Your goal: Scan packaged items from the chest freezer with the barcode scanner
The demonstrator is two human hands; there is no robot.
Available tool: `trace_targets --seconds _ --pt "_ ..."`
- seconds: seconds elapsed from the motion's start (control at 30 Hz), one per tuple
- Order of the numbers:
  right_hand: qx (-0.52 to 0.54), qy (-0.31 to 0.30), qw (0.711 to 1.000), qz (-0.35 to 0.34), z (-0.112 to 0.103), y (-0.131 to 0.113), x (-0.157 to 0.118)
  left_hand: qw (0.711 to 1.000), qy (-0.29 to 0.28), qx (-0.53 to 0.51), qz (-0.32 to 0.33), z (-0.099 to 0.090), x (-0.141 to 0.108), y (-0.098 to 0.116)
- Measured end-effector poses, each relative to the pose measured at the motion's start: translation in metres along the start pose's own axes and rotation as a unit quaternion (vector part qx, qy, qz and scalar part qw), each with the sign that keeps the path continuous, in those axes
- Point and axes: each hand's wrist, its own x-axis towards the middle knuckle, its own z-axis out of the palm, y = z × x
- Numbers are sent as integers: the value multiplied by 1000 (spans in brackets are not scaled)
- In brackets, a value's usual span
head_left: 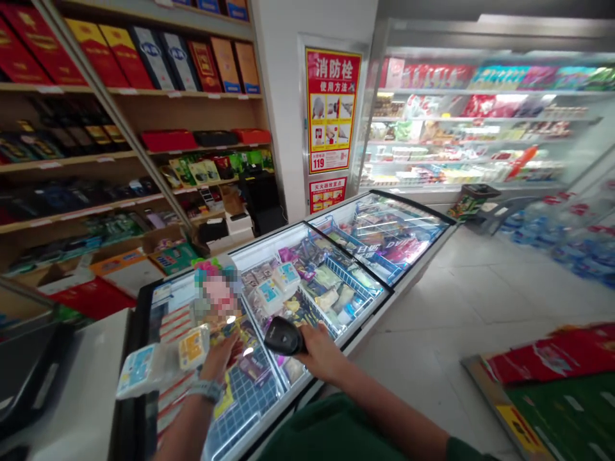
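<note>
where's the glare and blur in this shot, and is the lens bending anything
Head view: small bright glints on the freezer glass near the left hand, pale streaks over its far end; wall cooler glows washed-out and smeared; bottles at right blurred; left shelves lean, stretched toward the edge.

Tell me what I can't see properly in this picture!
All in the head view:
- What lies under the pixelated patch: the blocks cover it.
- The handle of the black scanner: the right hand wraps around it.
- The small print on the white packs: too small and blurry.
- The names on the goods in the lit fridge: blurred.
- The rest of the green box: cut off by the picture's edge.
</note>
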Motion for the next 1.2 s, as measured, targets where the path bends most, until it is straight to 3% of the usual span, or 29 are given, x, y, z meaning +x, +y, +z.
trace_targets --seconds 0.13,0.27,0.4,0.5,0.67,0.93,1.2 --pt "2 20 1000 10 -2 10 -6 994 -99 4 -43 50 -2 23" --pt "8 42 999 28 -8 19 -14 992 -108 -10 -63 88 -5 42" --pt "17 51 998 39 -18 22 -23 994 -92 -23 -60 109 -7 49" --pt "22 52 997 52 -23 23 -27 996 -81 -12 -39 113 -9 49" --pt "13 44 998 47 -24 24 -26 997 -48 38 42 95 -17 46" --pt "6 32 999 -6 -17 17 -16 948 15 159 277 21 -45 38" --pt "4 -4 998 -65 -8 -3 -4 904 70 252 340 -12 -74 30"
